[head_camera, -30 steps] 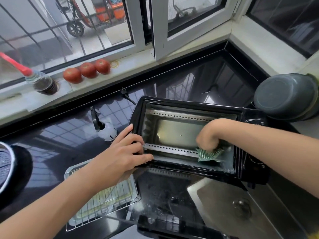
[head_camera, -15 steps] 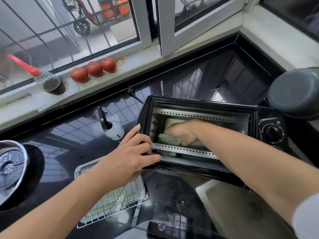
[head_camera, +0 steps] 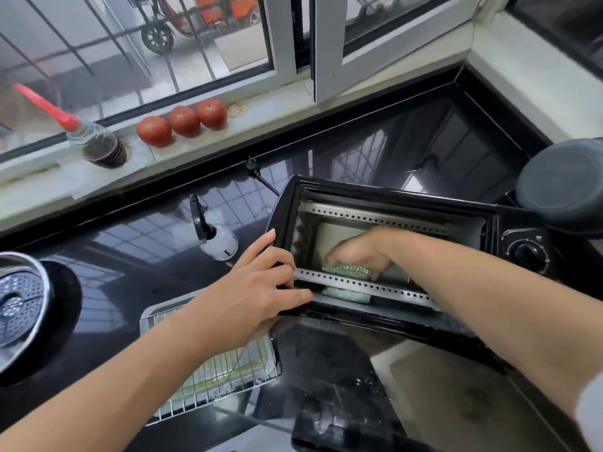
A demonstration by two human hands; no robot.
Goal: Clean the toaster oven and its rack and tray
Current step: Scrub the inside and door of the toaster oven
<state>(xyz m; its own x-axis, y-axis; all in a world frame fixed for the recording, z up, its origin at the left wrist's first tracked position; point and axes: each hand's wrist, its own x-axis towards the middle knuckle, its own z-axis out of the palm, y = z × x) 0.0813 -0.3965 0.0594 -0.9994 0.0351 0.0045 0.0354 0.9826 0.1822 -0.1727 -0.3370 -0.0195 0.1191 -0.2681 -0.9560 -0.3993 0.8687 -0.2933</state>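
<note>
Nearest me, at the counter's (head_camera: 107,243) front edge, the rack (head_camera: 225,380) is lying on the tray (head_camera: 150,318), both out of the oven (head_camera: 385,203); I judge them light, stiff and probably slick when wet, best taken by the rim, though my left forearm is covering much of them and I cannot make out how clean they are. The open door (head_camera: 329,370) is lying flat towards me, its glass spotted with droplets; its front edge is running out of view at the bottom. My left hand (head_camera: 257,288) is bracing the oven's left front corner, fingers (head_camera: 287,298) straight and slightly spread, pressing on the frame and lower lip, not curled round anything. I judge the oven light enough to skate on this glossy counter when scrubbed, so that corner is the sensible hold. My right hand (head_camera: 362,252) is reaching inside the cavity, fingers bent down onto the green scourer (head_camera: 346,270) against the floor by the lower perforated rail; the scourer looks soft and pliable. Motion blur is smearing that hand, so I cannot tell exactly how the fingertips are gripping. The pale shape under the rail seems to be a reflection. The cavity's right side is hidden behind my forearm. Beyond the oven, its plug (head_camera: 253,168) is lying loose on the counter.
</note>
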